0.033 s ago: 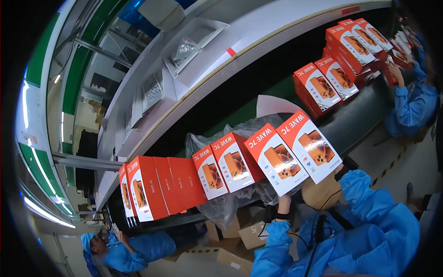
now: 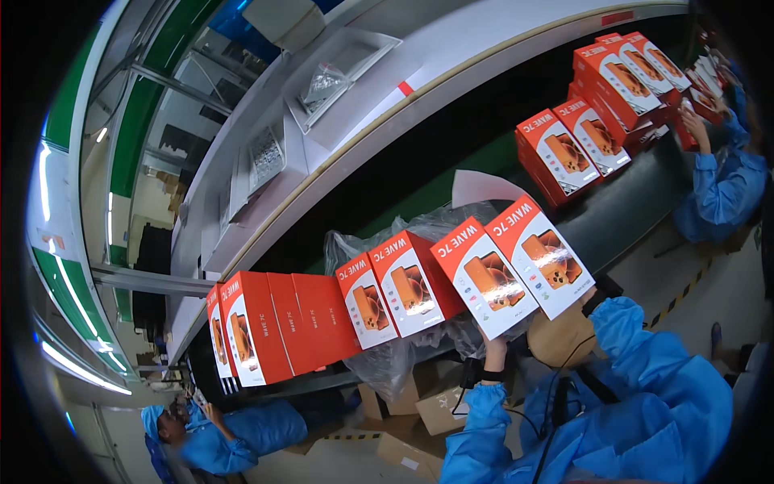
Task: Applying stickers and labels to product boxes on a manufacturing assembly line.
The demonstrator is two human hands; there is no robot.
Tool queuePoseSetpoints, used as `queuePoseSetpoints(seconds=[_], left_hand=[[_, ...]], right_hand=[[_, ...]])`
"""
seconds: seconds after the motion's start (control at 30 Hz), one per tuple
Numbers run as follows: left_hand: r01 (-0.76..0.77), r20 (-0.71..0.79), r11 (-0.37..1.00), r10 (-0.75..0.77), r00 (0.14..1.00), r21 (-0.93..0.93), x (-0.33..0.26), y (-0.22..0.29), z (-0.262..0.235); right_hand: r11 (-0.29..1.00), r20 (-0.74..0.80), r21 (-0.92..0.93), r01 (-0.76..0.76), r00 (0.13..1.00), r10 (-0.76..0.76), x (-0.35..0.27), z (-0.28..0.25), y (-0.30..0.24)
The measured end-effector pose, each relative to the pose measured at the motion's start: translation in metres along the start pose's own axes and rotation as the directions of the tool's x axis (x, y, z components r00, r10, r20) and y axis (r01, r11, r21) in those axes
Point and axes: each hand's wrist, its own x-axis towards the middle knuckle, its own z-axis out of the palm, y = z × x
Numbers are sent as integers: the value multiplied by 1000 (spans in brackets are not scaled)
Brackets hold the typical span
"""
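Note:
Two red-and-white phone boxes, a left one (image 2: 488, 278) and a right one (image 2: 546, 258), are held up side by side in front of me, printed faces toward me. My left hand (image 2: 494, 352) grips the lower end of the left box, its fingers mostly hidden behind it. At the lower right corner of the right box is my right hand (image 2: 588, 297), nearly all hidden; a dark band circles each wrist. Just left of the held boxes, a pair of matching phone boxes (image 2: 405, 282) sits on clear plastic sheeting (image 2: 383, 367). Further left stands a row of red boxes (image 2: 278, 331).
Stacked phone boxes (image 2: 564, 153) stand on the dark belt (image 2: 625, 218) at the far right, near a co-worker in blue (image 2: 721, 189). Another blue-clad person (image 2: 242, 436) is at lower left. White trays (image 2: 347, 73) line the shelf behind. Cartons (image 2: 439, 411) lie below.
The two held boxes have shifted very slightly to the right, the left one a little closer to the right one. The co-worker's hand at the far right has moved slightly.

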Motion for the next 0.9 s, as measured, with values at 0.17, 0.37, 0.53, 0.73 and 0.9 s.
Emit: queuePoseSetpoints(seconds=[0.17, 0.37, 0.53, 0.73, 0.9], left_hand=[[-89, 36, 996, 89, 995, 10, 40, -44, -17], [9, -28, 996, -12, 1000, -84, 62, -60, -36], [59, -43, 885, -44, 998, 462, 3, 1, -27], [-193, 79, 824, 179, 981, 532, -132, 114, 80], [-55, 457, 998, 56, 888, -17, -164, 97, 133]], right_hand=[[999, 7, 38, 23, 1000, -24, 23, -9, 52], [997, 22, 43, 72, 997, -73, 26, -18, 81], [994, -26, -105, 28, 999, -31, 6, -18, 11], [941, 129, -304, 148, 985, -113, -82, 5, -120], [945, 371, -295, 142, 928, -23, -171, 13, -145]])
